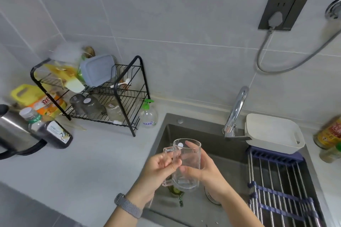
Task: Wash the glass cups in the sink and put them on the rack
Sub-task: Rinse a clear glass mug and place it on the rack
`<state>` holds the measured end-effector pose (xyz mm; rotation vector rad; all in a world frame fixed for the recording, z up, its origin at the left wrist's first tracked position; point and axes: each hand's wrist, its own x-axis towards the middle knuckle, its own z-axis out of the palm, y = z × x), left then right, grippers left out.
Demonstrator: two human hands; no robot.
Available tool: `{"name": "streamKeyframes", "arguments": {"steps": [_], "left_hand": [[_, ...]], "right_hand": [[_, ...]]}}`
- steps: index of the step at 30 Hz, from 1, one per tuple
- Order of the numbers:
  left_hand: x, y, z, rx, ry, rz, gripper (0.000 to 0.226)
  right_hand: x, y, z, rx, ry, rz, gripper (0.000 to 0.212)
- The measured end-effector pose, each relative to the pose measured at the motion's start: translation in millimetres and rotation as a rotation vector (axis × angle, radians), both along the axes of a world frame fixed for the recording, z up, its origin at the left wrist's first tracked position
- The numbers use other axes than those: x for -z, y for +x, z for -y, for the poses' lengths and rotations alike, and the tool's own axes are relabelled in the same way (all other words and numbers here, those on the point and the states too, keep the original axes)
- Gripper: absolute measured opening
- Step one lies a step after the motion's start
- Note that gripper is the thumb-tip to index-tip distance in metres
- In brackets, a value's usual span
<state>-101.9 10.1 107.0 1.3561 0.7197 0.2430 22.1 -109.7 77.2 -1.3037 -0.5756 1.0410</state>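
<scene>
A clear glass mug [188, 155] with a handle is held above the grey sink [212, 145], mouth tilted away from me. My left hand [158, 169] grips its handle. My right hand [204, 167] wraps around the mug's body, one finger at the rim. The black two-tier wire rack [129, 97] stands on the counter to the left; several glass cups [88, 106] lie upside down on its lower shelf. A green object [177, 192] lies in the sink beneath the mug, mostly hidden.
A chrome faucet [236, 110] rises behind the sink. A white basin [273, 132] sits on a roll-up drying mat [280, 186] over the sink's right side. A soap pump bottle [149, 116] stands by the rack. A kettle [14, 131] and bottles [48, 129] crowd the left counter.
</scene>
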Motion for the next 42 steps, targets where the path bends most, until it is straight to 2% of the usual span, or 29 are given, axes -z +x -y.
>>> {"name": "streamKeyframes", "arguments": {"steps": [1, 2, 4, 6, 9, 14, 18, 20, 23, 26, 29, 32, 35, 40, 42], "left_hand": [[-4.8, -5.0, -2.0, -0.051, -0.018, 0.025, 0.022], [-8.0, -10.3, -5.8, -0.105, -0.056, 0.056, 0.018], [-12.5, -20.0, -16.9, -0.216, -0.155, 0.116, 0.033], [-15.4, -29.4, -30.1, -0.312, -0.215, 0.168, 0.033], [-14.9, -42.6, -52.9, -0.400, -0.250, 0.199, 0.036], [-11.1, -68.4, -97.3, -0.400, -0.266, 0.192, 0.030], [-10.8, -92.1, -148.9, -0.369, -0.185, 0.138, 0.034], [-7.5, -105.7, -176.3, -0.344, -0.185, 0.094, 0.032], [-0.2, -124.8, -216.5, -0.309, -0.163, 0.033, 0.030], [5.5, -141.0, -252.4, -0.217, -0.116, -0.075, 0.030], [13.4, -149.1, -288.0, -0.125, -0.045, -0.220, 0.041], [24.5, -142.9, -321.6, -0.157, 0.003, -0.309, 0.034], [35.5, -129.5, -345.8, -0.181, 0.059, -0.306, 0.018], [55.3, -129.9, -354.1, -0.147, 0.148, -0.323, 0.013], [65.4, -134.9, -353.9, -0.108, 0.167, -0.329, 0.012]], "right_hand": [[-3.4, -5.8, -7.7, 0.007, 0.010, -0.001, 0.080], [-6.5, -11.6, -15.8, 0.023, 0.017, -0.002, 0.080], [-8.4, -21.9, -32.2, 0.091, 0.017, -0.093, 0.083], [-8.8, -31.8, -48.7, 0.120, 0.035, -0.240, 0.076], [-9.7, -49.6, -75.5, 0.034, 0.058, -0.371, 0.067], [-9.4, -85.3, -130.4, 0.074, 0.039, -0.425, 0.077], [-11.5, -107.0, -178.3, 0.131, -0.002, -0.443, 0.064], [-11.9, -116.7, -201.6, 0.156, -0.027, -0.433, 0.064], [-13.8, -129.9, -232.9, 0.214, -0.088, -0.361, 0.061], [-14.8, -136.6, -258.7, 0.300, -0.147, -0.287, 0.048], [-13.2, -136.8, -279.9, 0.353, -0.220, -0.077, 0.059], [-19.9, -137.5, -296.9, 0.310, -0.315, 0.315, 0.055], [-23.2, -131.7, -316.8, 0.210, -0.399, 0.666, 0.061], [-23.8, -123.0, -350.9, -0.041, -0.566, 1.290, 0.078], [-22.8, -122.8, -362.5, -0.110, -0.652, 1.433, 0.078]]}}
